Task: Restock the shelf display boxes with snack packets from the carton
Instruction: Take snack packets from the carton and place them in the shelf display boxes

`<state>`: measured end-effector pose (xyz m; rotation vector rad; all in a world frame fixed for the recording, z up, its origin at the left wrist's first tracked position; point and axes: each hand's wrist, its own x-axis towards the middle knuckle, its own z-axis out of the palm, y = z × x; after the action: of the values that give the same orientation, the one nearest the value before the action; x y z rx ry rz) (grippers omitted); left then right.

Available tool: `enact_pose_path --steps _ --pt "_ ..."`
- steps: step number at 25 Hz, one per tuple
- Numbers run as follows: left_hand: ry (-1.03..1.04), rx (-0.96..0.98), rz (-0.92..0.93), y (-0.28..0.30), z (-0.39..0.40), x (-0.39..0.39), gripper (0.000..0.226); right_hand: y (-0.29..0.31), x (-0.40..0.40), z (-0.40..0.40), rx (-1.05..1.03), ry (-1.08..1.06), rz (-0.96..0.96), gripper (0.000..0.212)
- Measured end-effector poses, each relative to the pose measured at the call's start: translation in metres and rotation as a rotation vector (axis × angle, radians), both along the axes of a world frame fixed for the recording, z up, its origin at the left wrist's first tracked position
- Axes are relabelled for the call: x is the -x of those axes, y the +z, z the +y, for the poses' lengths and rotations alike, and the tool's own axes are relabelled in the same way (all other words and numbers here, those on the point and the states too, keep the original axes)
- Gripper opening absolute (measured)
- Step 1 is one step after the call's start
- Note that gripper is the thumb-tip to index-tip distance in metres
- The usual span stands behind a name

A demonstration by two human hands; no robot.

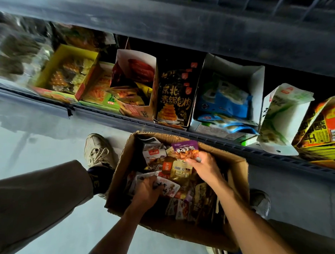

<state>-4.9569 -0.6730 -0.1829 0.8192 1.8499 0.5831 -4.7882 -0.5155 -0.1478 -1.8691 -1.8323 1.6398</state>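
Reaching into the open carton [124, 162] on the floor, both hands work among loose snack packets. The right hand [206, 167] pinches a purple-topped packet [185, 150] between thumb and curled fingers, holding it above the pile near the carton's far edge. The left hand [146, 190] digs into the heap, its fingers curled around a white packet [169, 187]. Just beyond the carton, the shelf [105, 110] carries a row of display boxes: a yellow box [47, 72], a black box [175, 94] and a white box [256, 89] holding blue packets.
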Motion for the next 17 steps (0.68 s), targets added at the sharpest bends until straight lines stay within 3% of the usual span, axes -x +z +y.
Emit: enact_pose_path --steps 5,9,13,15,17 --pt "0.098 -0.074 0.09 0.03 0.012 -0.008 0.025 0.038 -0.031 0.007 0.025 -0.197 0.292 0.006" --pt "0.374 -0.23 -0.16 0.066 0.033 -0.015 0.02 0.067 -0.048 -0.003 0.097 -0.265 0.42 0.016" --pt "0.421 -0.191 -0.681 0.106 0.058 -0.017 0.052 0.081 -0.06 -0.024 0.197 -0.414 0.576 0.027" --pt "0.382 -0.209 -0.758 0.117 0.056 -0.022 0.071 0.09 -0.061 -0.034 0.235 -0.471 0.652 0.035" --pt "0.372 -0.188 -0.717 0.127 0.05 -0.027 0.076 0.099 -0.061 -0.041 0.248 -0.453 0.664 0.038"
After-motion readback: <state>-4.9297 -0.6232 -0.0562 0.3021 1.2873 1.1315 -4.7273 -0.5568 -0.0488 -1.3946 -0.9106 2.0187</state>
